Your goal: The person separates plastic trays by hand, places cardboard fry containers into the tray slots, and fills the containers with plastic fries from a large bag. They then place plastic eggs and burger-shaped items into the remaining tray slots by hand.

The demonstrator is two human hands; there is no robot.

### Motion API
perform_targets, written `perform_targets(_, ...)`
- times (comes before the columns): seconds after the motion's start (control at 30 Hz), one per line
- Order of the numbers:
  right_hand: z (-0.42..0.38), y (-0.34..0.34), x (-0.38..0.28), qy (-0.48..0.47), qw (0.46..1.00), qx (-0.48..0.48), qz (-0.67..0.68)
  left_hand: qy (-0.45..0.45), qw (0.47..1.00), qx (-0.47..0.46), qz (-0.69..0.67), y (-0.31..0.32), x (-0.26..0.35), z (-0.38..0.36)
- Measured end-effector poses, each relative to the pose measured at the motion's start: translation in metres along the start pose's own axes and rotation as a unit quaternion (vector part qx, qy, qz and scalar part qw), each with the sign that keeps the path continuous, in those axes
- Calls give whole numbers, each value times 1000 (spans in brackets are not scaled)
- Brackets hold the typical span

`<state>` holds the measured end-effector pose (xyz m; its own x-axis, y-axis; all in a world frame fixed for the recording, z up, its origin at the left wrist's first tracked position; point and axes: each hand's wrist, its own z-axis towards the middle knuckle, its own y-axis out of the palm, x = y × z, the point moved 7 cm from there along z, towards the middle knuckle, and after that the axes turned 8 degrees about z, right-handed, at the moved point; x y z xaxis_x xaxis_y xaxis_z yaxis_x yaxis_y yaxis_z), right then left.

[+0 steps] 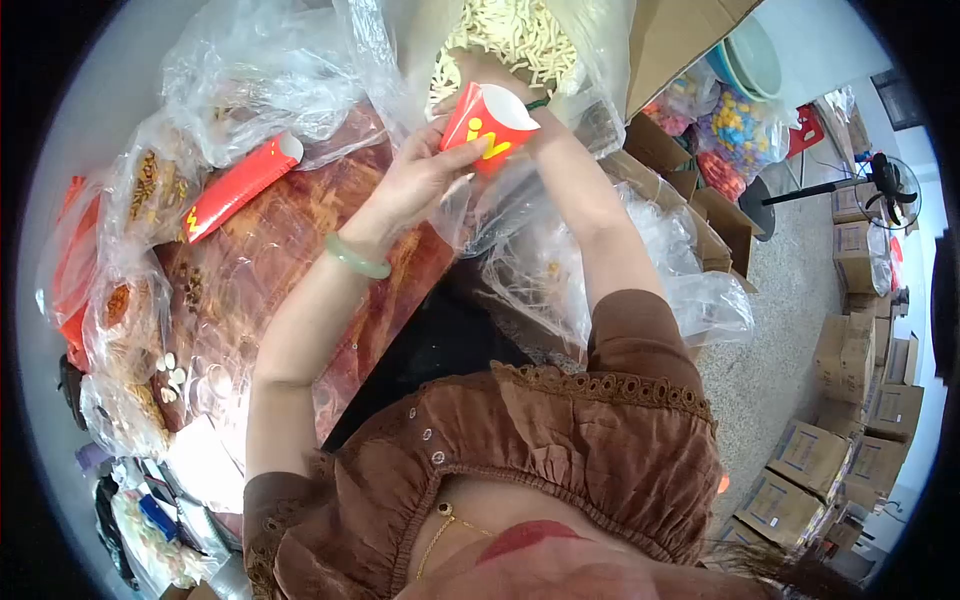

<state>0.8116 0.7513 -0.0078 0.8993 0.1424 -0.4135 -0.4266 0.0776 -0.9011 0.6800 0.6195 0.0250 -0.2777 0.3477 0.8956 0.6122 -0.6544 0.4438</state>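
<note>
Your left hand (pixel 425 170) is closed around 1 red carton (pixel 488 128) with a yellow mark, the thumb lying across its front. You hold it tilted, just beyond the far right part of the table (pixel 330 235), its white inner face showing beside your right wrist. Your right hand (pixel 487 68) reaches past the carton into an open clear plastic bag (pixel 602 50) and lies among pale stick-shaped pieces (pixel 510 32) — the carton and the pieces partly hide its fingers, so you cannot tell whether it grips any. A pale green bangle (pixel 358 258) circles your left forearm; a dark green band (pixel 538 103) circles your right wrist. A 2nd red carton (pixel 243 188) lies on the table toward the far left corner, well apart from both hands. Clear bags with yellow-brown contents (pixel 155 195) line the left edge, and small white pieces (pixel 172 378) lie near that edge too. Crumpled clear plastic (pixel 600 270) sits off the table's right edge — below your right forearm, near an open cardboard box (pixel 715 215).
</note>
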Motion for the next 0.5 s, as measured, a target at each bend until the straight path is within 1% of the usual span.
perform_targets(0.03, 1, 9, -10, -74, 996, -31, -28, -2, 997, 64, -39, -6, -9, 7)
perform_targets(0.07, 11, 25, -9, -164, 978, -117, 59, -3, 997, 67, -41, -12, -16, 11)
perform_targets(0.13, 24, 39, 2, -62, 986, -151, 35, 11, 980, 201, 5, -47, -22, 13)
perform_targets(0.17, 11, 31, 0, -159, 982, -101, 16, -4, 972, 234, 15, -60, -27, 11)
perform_targets(0.2, 8, 26, 4, -133, 982, -130, 32, -6, 972, 236, 14, -70, -29, 9)
perform_targets(0.23, 8, 22, 7, -108, 980, -160, 48, -31, 965, 254, 58, -80, -31, 4)
perform_targets(0.27, 10, 13, 7, -119, 984, -126, 47, -56, 955, 272, 103, -88, -34, -1)
perform_targets(0.3, 11, 10, 8, -109, 991, -84, 2, -12, 959, 274, 68, -87, -34, -1)
perform_targets(0.33, 9, 7, 8, -98, 993, -41, -44, -14, 959, 277, 65, -88, -36, -2)
perform_targets(0.37, 6, 13, 5, -110, 989, -68, -68, -27, 960, 274, 53, -89, -40, -2)
perform_targets(0.4, 6, 14, 5, -110, 989, -70, -68, -39, 961, 272, 42, -90, -42, -1)
perform_targets(0.43, 7, 16, 5, -104, 988, -106, -46, -38, 960, 274, 40, -94, -44, 0)
perform_targets(0.47, 8, 19, 5, -98, 984, -143, -24, -37, 965, 254, 59, -96, -47, 1)
perform_targets(0.5, 2, -1, -8, -89, 985, -123, -79, -37, 969, 234, 77, -97, -49, 1)
